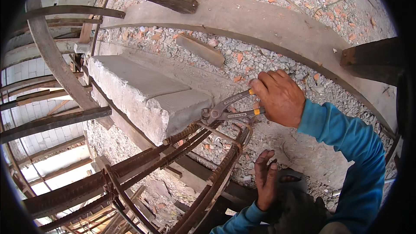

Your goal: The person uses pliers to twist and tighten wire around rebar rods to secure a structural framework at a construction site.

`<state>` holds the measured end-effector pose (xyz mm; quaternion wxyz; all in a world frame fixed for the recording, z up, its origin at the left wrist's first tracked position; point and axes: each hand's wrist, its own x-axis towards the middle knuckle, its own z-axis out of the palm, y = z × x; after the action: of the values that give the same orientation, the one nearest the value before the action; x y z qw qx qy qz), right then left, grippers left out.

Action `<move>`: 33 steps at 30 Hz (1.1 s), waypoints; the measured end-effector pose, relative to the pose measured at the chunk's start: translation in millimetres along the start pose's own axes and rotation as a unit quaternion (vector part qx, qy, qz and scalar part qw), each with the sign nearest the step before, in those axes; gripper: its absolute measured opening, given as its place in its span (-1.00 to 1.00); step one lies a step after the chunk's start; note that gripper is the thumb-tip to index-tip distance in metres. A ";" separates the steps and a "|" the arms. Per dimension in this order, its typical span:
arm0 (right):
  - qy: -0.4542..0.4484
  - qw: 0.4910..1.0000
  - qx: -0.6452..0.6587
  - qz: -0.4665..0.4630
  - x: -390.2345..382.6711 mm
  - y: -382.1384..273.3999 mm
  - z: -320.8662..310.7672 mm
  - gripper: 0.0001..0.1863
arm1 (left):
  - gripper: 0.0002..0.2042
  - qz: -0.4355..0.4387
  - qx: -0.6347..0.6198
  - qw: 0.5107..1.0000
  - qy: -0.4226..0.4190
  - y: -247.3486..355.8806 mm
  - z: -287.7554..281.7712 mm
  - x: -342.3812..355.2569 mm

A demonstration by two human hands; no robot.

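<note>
My right hand point(277, 97) grips steel end-cutting pincers point(227, 108) by their yellow-banded handles. The pincers' head lies at the crossing of rusty rebar point(221, 167) and a bent stirrup, beside the near end of a grey concrete block point(143, 82). Whether the jaws bite on wire there I cannot tell. My left hand point(266, 177) is lower down, to the right of the rebar cage, its fingers loosely curled and apart, with nothing visible in them.
A curved board point(260, 21) arches behind the block, with dark timbers point(372, 60) joined to it. Rubble point(268, 52) and a loose wood offcut point(199, 50) lie around. Curved timber framework point(58, 65) fills the left side, above a lower level with pale blockwork point(26, 69).
</note>
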<state>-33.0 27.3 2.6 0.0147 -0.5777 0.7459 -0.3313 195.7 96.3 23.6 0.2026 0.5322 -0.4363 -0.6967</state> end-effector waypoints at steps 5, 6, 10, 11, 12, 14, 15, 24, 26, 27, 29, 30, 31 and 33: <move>0.039 0.996 -0.022 -0.075 12.2 6.7 -1.8 -0.78 | -0.37 0.177 -0.133 0.975 -0.032 60.9 80.4 76.4; 0.041 0.996 -0.020 -0.082 12.2 4.1 0.0 -0.78 | -0.42 0.179 -0.214 0.960 0.006 75.5 90.5 95.1; 0.055 0.995 -0.047 -0.073 12.8 12.7 10.5 -0.74 | -0.60 0.066 -0.358 0.930 0.047 108.7 101.6 136.4; 0.062 0.992 -0.059 -0.093 16.9 17.6 11.0 -0.73 | -0.68 0.066 -0.386 0.918 0.067 111.4 103.9 141.3; 0.055 0.989 -0.074 -0.115 19.4 24.1 7.3 -0.68 | -0.72 0.064 -0.415 0.904 0.085 111.9 106.5 145.7; -0.013 0.993 -0.029 -0.116 25.8 26.4 -9.8 -0.65 | -0.75 0.100 -0.420 0.900 0.064 99.4 96.2 160.5; -0.076 0.990 0.021 -0.117 32.9 26.9 -18.0 -0.61 | -0.77 0.142 -0.418 0.896 0.045 93.8 88.6 166.6; -0.457 0.888 0.023 0.044 106.7 48.1 -47.6 -0.67 | -0.79 0.266 -0.441 0.850 -0.109 93.5 94.1 181.0; -0.281 0.958 -0.061 -0.014 89.0 48.4 -54.6 -0.68 | -0.75 0.256 -0.435 0.862 -0.042 116.3 117.8 162.2; -0.278 0.959 -0.060 -0.020 81.7 49.6 -48.8 -0.68 | -0.71 0.190 -0.474 0.860 0.006 126.5 124.9 152.6; -0.013 0.988 -0.105 -0.110 62.5 45.8 -34.4 -0.75 | -0.67 0.118 -0.510 0.850 0.058 130.0 125.9 148.7; -0.015 0.988 -0.104 -0.111 52.3 44.0 -22.8 -0.75 | -0.67 0.109 -0.503 0.853 0.082 128.8 126.1 154.7; 0.041 0.987 -0.118 -0.104 41.8 45.1 -17.9 -0.76 | -0.66 0.098 -0.499 0.856 0.097 127.1 131.2 156.8; 0.108 0.981 -0.124 -0.102 32.3 42.3 -18.1 -0.77 | -0.67 0.130 -0.470 0.872 0.035 109.0 121.7 167.3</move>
<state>-87.1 12.5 6.7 -0.1718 -0.6087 0.7154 -0.2968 5.3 -39.4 25.3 0.5328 0.3362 -0.1150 -0.7680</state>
